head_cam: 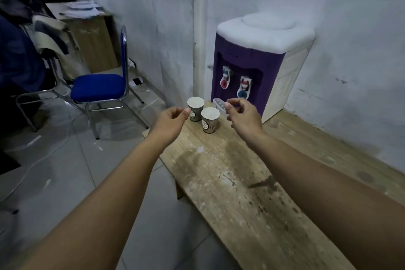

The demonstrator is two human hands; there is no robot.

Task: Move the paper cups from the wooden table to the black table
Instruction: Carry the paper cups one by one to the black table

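Note:
Two printed paper cups stand upright at the far end of the worn wooden table [252, 199]: the far cup [195, 107] and the near cup [210, 120], side by side. My left hand [173, 119] is stretched out just left of the far cup, fingers loosely curled, thumb tip close to the cup's side, holding nothing. My right hand [242, 114] hovers just right of the near cup, fingers curved and apart, empty. No black table is in view.
A purple and white water dispenser [258, 63] stands on the table's far end behind the cups, with a drip tray [219, 103]. A blue chair [103, 85] stands on the tiled floor to the left, with a wooden desk [92, 35] beyond it.

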